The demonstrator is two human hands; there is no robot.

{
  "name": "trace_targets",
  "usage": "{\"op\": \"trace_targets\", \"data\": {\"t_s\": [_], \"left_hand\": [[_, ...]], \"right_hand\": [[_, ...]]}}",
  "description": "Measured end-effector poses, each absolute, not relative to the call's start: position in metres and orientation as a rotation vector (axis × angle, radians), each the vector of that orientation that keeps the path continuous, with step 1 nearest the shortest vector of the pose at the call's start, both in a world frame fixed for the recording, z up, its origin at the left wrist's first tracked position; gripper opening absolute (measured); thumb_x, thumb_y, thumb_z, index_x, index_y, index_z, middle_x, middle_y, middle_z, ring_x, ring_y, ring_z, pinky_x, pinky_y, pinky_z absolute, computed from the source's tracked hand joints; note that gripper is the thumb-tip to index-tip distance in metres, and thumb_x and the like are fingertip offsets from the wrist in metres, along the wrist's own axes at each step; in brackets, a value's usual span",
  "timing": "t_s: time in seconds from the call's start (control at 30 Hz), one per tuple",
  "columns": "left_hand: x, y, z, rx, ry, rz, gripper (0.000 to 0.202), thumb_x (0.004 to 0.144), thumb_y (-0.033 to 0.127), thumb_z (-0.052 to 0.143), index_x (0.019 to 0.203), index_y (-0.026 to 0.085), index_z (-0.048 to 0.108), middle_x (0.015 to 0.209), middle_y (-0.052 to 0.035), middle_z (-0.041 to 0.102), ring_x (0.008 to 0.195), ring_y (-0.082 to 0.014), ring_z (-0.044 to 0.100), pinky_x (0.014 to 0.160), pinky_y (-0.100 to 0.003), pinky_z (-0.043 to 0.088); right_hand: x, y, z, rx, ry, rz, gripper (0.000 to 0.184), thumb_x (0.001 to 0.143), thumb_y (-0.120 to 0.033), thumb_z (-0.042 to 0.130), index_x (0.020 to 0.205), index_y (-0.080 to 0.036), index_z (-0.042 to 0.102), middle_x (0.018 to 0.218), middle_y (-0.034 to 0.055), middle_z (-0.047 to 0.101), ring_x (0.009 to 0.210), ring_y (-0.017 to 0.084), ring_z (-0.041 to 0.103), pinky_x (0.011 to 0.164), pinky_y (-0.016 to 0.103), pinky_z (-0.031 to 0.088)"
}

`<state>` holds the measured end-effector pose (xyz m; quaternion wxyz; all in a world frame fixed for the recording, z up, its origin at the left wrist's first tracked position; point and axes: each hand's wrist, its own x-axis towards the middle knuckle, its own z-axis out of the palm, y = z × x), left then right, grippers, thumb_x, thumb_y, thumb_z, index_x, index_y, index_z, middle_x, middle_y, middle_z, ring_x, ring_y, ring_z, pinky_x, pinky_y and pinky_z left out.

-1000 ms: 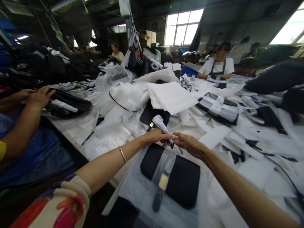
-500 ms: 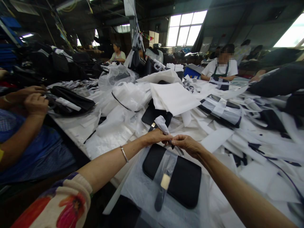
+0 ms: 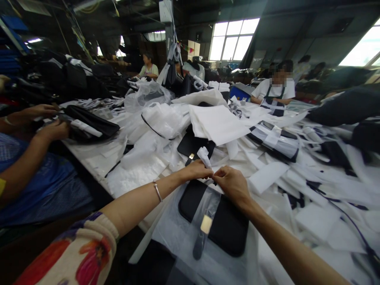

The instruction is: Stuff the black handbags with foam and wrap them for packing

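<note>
A black handbag (image 3: 228, 225) lies below my hands on a translucent white sheet (image 3: 169, 229). A strip of thin white paper (image 3: 199, 204) runs down its front, around a tab with a gold-coloured plate (image 3: 206, 224). Just above the bag's top edge, my left hand (image 3: 198, 170) is closed on a strap wrapped in white paper (image 3: 204, 155), whose wrapped end sticks up past the fingers. My right hand (image 3: 233, 184) pinches at the lower end of this strap, its fingertips almost touching the left ones. Exactly what the right fingertips grip is hidden.
Behind my hands lie another black bag (image 3: 192, 146) and white foam sheets (image 3: 219, 122). White scraps (image 3: 320, 221) cover the right side, with a paper-banded black bag (image 3: 273, 140) among them. At left, a co-worker's hands (image 3: 53, 126) handle a black bag (image 3: 92, 122).
My right hand has turned and its knuckles have risen, still pinching beside the left hand. My left hand has barely moved. The co-worker's hands at left have shifted toward their bag.
</note>
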<state>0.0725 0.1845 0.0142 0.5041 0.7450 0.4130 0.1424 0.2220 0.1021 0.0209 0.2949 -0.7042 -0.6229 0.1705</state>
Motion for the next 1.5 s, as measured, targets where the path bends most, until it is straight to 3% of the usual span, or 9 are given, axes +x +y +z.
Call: {"op": "trace_targets", "data": {"t_s": [0.13,0.23,0.3,0.5,0.73,1.03,1.17,1.33,1.5], "left_hand": [[0.075,0.185,0.005,1.629,1.035,0.325,0.016,0.072,0.02,0.06,0.057,0.014,0.062,0.053,0.0006,0.058,0.05,-0.0104,0.053,0.052,-0.022,0.041],[0.075,0.186,0.002,1.514,1.021,0.303,0.02,0.077,0.021,0.057,0.059,0.013,0.062,0.054,0.0006,0.059,0.049,-0.0083,0.053,0.053,-0.021,0.043],[0.073,0.188,0.003,1.475,0.983,0.283,0.022,0.079,0.024,0.058,0.061,0.012,0.063,0.055,0.0004,0.06,0.05,-0.0079,0.054,0.055,-0.021,0.044],[0.067,0.193,0.006,1.535,0.822,0.296,0.02,0.078,0.03,0.067,0.069,0.013,0.071,0.061,0.0005,0.063,0.057,-0.0085,0.055,0.058,-0.021,0.041],[0.055,0.194,0.008,1.631,0.718,0.285,0.031,0.077,0.044,0.068,0.073,0.013,0.072,0.067,-0.0026,0.067,0.068,-0.0136,0.06,0.067,-0.024,0.046],[0.065,0.192,0.002,2.028,0.748,0.307,0.015,0.073,0.02,0.064,0.083,0.015,0.073,0.07,0.0016,0.065,0.067,-0.0143,0.059,0.059,-0.021,0.042],[0.066,0.188,0.003,2.22,0.856,0.376,0.01,0.074,0.026,0.067,0.07,0.017,0.069,0.072,-0.0033,0.066,0.078,-0.0214,0.062,0.066,-0.026,0.042],[0.064,0.185,0.007,2.347,0.945,0.475,0.018,0.078,0.028,0.066,0.094,0.02,0.069,0.088,-0.0069,0.068,0.09,-0.0281,0.064,0.079,-0.032,0.042],[0.065,0.188,0.007,2.313,0.959,0.558,0.033,0.074,0.032,0.072,0.105,0.021,0.063,0.092,-0.0051,0.066,0.092,-0.0256,0.062,0.081,-0.03,0.042]], "right_hand": [[0.2,0.088,0.024,-1.941,-2.067,0.007,0.017,0.088,-0.027,0.061,0.089,-0.019,0.075,0.093,0.012,0.071,0.092,0.03,0.062,0.087,0.043,0.037],[0.188,0.076,0.019,-1.913,-2.18,-0.071,0.024,0.088,-0.021,0.058,0.107,-0.014,0.072,0.111,0.0176,0.069,0.106,0.033,0.059,0.1,0.048,0.033],[0.191,0.074,0.021,-1.836,-2.176,0.016,0.027,0.088,-0.019,0.056,0.11,-0.018,0.072,0.118,0.0151,0.068,0.11,0.032,0.059,0.107,0.049,0.028],[0.237,0.104,0.037,-1.767,-1.625,0.565,0.017,0.076,-0.039,0.068,0.078,-0.026,0.078,0.089,0.0073,0.076,0.094,0.033,0.065,0.089,0.045,0.042],[0.241,0.123,0.007,-1.582,-1.524,1.117,0.04,0.065,-0.057,0.071,0.069,-0.018,0.073,0.069,0.0042,0.072,0.068,0.022,0.063,0.065,0.031,0.045],[0.246,0.124,-0.005,-1.512,-1.388,1.229,0.043,0.06,-0.058,0.075,0.069,-0.017,0.069,0.067,0.0022,0.066,0.066,0.018,0.058,0.068,0.031,0.044],[0.246,0.122,-0.008,-1.496,-1.362,1.247,0.045,0.06,-0.06,0.076,0.07,-0.017,0.068,0.066,0.0017,0.065,0.065,0.017,0.056,0.067,0.031,0.043],[0.244,0.122,-0.009,-1.454,-1.362,1.263,0.043,0.062,-0.058,0.077,0.071,-0.017,0.068,0.069,0.0022,0.066,0.067,0.017,0.057,0.069,0.031,0.044],[0.241,0.122,-0.012,-1.393,-1.434,1.333,0.048,0.069,-0.061,0.072,0.092,-0.018,0.075,0.09,0.0047,0.072,0.086,0.021,0.063,0.082,0.033,0.046]]}}
